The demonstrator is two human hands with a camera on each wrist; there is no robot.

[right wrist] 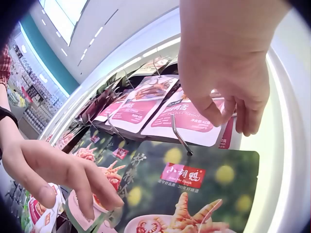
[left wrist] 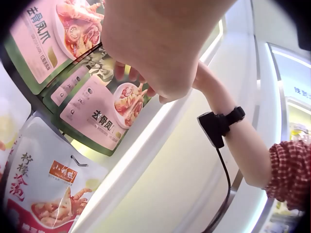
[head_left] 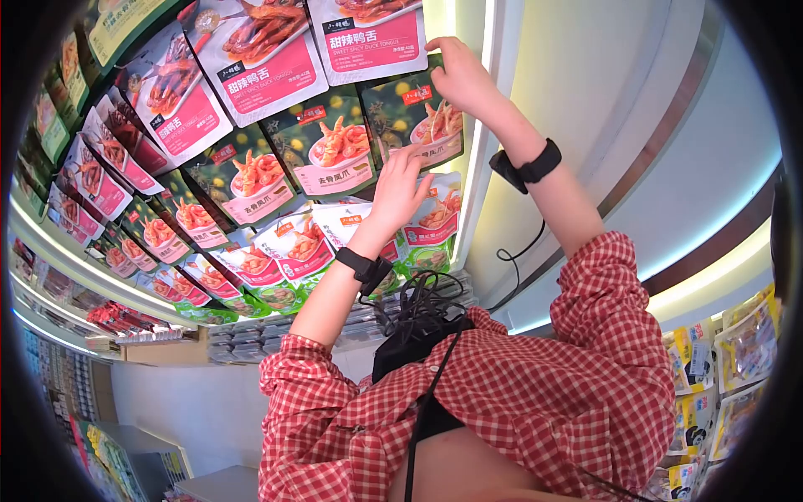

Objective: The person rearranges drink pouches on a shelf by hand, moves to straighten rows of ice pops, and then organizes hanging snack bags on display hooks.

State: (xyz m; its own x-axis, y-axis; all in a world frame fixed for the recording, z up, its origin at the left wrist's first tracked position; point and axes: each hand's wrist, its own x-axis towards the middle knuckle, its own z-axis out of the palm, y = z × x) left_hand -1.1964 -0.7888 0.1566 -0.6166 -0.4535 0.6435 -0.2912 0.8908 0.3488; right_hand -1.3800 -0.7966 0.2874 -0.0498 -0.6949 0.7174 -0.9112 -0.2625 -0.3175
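Note:
In the head view my right hand is at the right edge of a pink-and-white duck tongue bag. Its thumb and bent fingers pinch the lower right edge of the pink bag in the right wrist view. Lower down, my left hand reaches over dark green chicken feet bags, fingers loosely extended. The right wrist view has the left hand with thumb and fingers apart, fingertips over a green bag's front. From the left wrist, the back of that hand hides part of the green bags.
Bags hang in rows on metal hooks. White bags hang below the green ones. A lit shelf edge runs along the right of the display. Black cables hang at the chest. Yellow packs stand at right.

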